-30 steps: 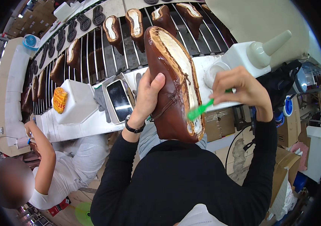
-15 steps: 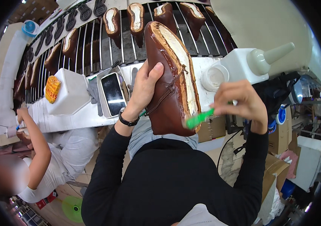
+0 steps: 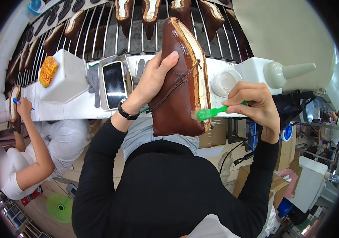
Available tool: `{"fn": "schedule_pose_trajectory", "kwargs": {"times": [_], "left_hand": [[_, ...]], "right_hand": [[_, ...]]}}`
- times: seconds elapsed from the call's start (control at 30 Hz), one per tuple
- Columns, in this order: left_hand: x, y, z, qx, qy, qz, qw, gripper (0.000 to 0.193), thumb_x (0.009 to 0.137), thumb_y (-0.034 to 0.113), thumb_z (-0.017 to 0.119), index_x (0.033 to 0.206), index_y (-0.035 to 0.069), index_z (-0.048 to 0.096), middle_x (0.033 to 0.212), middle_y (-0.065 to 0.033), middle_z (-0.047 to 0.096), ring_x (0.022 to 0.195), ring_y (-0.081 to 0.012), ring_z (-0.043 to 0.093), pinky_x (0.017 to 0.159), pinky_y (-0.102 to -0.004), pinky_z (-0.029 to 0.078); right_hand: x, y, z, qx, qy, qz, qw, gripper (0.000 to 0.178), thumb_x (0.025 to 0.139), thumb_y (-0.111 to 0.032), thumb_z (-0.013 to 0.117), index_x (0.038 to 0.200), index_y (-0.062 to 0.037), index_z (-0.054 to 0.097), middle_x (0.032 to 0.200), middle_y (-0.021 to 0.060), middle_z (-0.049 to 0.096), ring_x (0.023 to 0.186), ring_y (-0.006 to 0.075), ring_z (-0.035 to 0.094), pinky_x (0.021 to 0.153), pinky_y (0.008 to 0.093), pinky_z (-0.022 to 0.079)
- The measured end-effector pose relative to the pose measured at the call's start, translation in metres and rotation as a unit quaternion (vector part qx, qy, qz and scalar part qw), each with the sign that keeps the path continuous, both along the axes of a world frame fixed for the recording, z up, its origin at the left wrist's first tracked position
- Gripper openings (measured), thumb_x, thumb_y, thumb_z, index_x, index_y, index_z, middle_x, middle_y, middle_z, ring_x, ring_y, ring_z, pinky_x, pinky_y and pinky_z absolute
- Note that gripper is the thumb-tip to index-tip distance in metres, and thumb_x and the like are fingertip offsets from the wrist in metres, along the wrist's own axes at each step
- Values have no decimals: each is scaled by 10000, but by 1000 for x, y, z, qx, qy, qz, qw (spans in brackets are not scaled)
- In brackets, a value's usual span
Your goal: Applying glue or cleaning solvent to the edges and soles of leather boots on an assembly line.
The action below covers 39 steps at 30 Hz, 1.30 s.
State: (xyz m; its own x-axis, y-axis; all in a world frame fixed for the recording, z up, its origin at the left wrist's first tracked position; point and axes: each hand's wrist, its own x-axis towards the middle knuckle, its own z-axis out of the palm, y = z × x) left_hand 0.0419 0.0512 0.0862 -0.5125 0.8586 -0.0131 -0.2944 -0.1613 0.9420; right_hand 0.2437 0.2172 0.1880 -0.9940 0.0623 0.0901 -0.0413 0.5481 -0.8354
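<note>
My left hand (image 3: 156,77) is closed around a brown leather ankle boot (image 3: 173,109), its thumb on the side with the zip. The boot is turned so that its underside, pale in the middle with a tan rim, faces right. Between the fingers of my right hand (image 3: 256,104) is a green-handled brush (image 3: 213,112). Its bristles touch the boot's edge by the heel. Close beyond the right hand stands a small round white pot (image 3: 226,82) with whitish stuff in it, beside a white squeeze bottle (image 3: 260,73) with a long nozzle.
Several more boots (image 3: 150,18) stand sole-up on a rack of metal bars (image 3: 142,47) behind the white bench. A phone (image 3: 114,81) in a tray and a white block (image 3: 64,79) with a yellow packet (image 3: 49,71) lie left. At far left a co-worker's hand (image 3: 24,107) holds a blue tool.
The brush has moved slightly along the boot's edge near the heel. The whole view has shifted, and more of the co-worker's boot shows at the left.
</note>
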Motion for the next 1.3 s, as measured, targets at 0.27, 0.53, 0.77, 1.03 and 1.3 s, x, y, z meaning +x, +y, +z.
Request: {"fn": "schedule_pose_trajectory", "kwargs": {"times": [0.27,0.53,0.77,1.03,1.3], "left_hand": [[3,9,-19,-59,-131,-118,983,525,986,421,495,1269,-19,522,1142,-90,621,970,-122,607,857,-255,498],[33,8,-48,-117,-307,-224,918,557,966,489,493,1282,31,522,1223,-95,611,1058,-139,609,911,-272,504],[66,3,-59,-96,-519,-326,784,523,997,467,439,1262,27,542,1154,-112,642,879,-152,669,728,-268,570],[59,-21,-44,-3,-307,-395,866,418,995,289,519,1296,0,498,1031,-154,642,717,-170,658,544,-301,535],[60,-22,-47,35,-345,-395,851,416,1000,345,486,1262,24,526,891,-126,648,639,-166,657,494,-280,525]], "right_hand": [[-9,10,-2,-11,-50,58,997,170,667,-59,815,798,11,731,719,84,657,658,164,624,592,277,458],[-31,16,-9,-30,-69,113,991,169,692,-103,817,775,9,720,719,69,663,673,162,621,623,280,464],[-49,20,-15,-50,-67,138,987,166,657,-73,824,756,11,721,731,95,687,684,171,648,632,273,484],[-73,19,-18,-58,-63,169,982,175,625,-55,833,742,11,721,734,112,696,684,188,663,638,275,494],[-66,25,-22,-87,-67,194,975,194,621,-86,845,744,6,727,733,119,694,695,193,673,637,278,499]]}}
